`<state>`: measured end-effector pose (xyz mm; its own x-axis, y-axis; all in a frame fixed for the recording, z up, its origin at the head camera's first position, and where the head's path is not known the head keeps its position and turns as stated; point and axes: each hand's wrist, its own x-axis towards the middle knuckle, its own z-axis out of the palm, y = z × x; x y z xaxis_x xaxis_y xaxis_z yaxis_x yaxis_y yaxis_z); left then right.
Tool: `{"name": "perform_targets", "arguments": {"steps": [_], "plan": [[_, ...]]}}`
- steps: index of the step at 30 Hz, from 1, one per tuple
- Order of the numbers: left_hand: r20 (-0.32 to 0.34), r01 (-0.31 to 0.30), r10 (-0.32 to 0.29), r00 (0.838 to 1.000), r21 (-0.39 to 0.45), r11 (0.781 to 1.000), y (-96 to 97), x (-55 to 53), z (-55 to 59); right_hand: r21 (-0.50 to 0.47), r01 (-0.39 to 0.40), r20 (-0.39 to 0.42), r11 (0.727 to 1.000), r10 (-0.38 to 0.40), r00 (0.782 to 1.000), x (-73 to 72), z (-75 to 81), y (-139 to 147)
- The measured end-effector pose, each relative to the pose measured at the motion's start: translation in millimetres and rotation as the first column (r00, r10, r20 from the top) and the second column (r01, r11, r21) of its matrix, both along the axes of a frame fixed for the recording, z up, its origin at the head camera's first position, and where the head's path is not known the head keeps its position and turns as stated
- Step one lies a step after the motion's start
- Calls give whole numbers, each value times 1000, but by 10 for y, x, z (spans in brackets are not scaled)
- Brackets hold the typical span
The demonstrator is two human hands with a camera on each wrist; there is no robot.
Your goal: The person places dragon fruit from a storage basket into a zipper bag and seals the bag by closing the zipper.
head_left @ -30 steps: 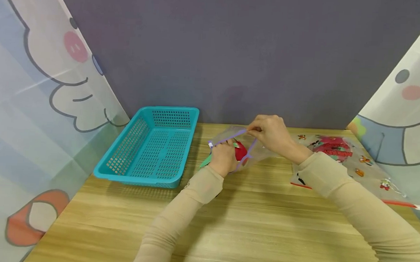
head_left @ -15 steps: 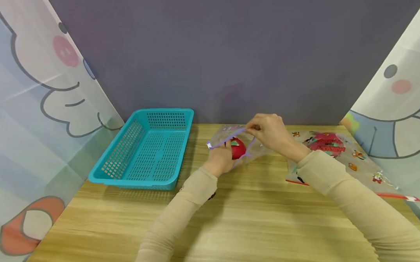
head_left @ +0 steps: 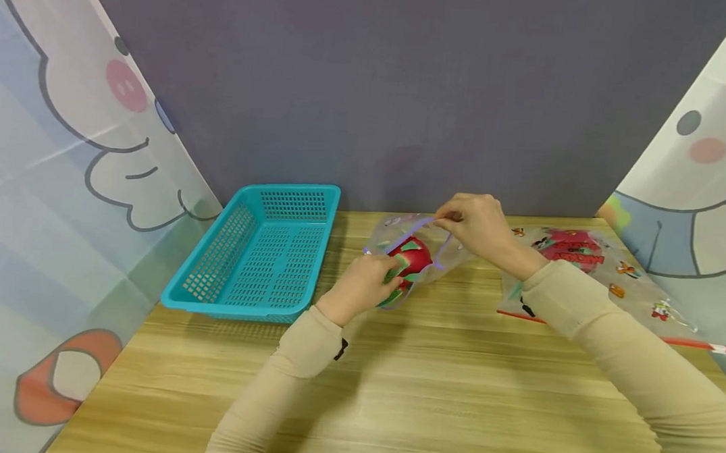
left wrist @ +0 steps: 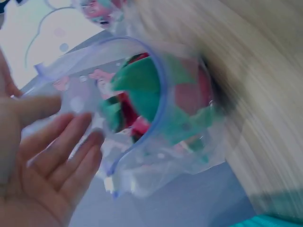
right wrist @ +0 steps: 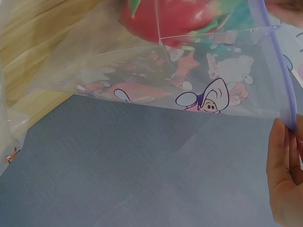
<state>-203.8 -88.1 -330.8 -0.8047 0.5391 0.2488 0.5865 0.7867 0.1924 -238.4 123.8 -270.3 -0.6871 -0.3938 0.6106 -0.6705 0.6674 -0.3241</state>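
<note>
A clear printed zip bag [head_left: 454, 259] with a purple zip edge lies on the table, its mouth spread toward the left hand. Inside sits a red dragon fruit [head_left: 418, 257] with green leafy scales, which fill the opening in the left wrist view. My left hand [head_left: 360, 287] is at the bag's mouth by the fruit's green end. In the left wrist view its fingers [left wrist: 71, 146] are extended and stand apart from the fruit. My right hand [head_left: 475, 224] pinches the purple zip edge at the far side and holds it up, as the right wrist view also shows.
On the left stands a turquoise plastic basket [head_left: 315, 278] with nothing in it. A second printed zip bag [head_left: 633, 302] with a red zip lies at the right, holding a red item [head_left: 571, 249]. A grey panel [head_left: 405, 107] rises behind the wooden table [head_left: 429, 391].
My left hand has drawn back from the bag's mouth toward the lower left and its fingers have opened, leaving more of the dragon fruit in sight. The right hand keeps pinching the zip edge.
</note>
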Motion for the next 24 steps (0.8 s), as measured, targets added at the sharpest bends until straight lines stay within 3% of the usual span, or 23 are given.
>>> {"name": "perform_targets", "arguments": {"steps": [4,7,11,15,19,24], "plan": [[-125,-66,91,988,192,979,-96,111,67,-2,9,14,1000,-9,1000,-6,-19,7],[-165,-99,136,977,217,971,-127,86,78,-3,8,10,1000,-8,1000,-5,-28,14],[-152,-120,137,979,119,986,-123,-4,23,-2,20,11,1000,-20,1000,-1,-23,37],[-209,-117,120,970,24,993,-88,-66,-47,0,34,27,999,-34,999,-6,-10,66],[-286,-129,121,950,-9,992,-58,-95,-87,-1,52,60,999,-51,997,-14,-2,85],[-310,-139,116,944,-55,989,-74,-119,-116,-10,60,88,998,-59,994,-26,-23,94]]}}
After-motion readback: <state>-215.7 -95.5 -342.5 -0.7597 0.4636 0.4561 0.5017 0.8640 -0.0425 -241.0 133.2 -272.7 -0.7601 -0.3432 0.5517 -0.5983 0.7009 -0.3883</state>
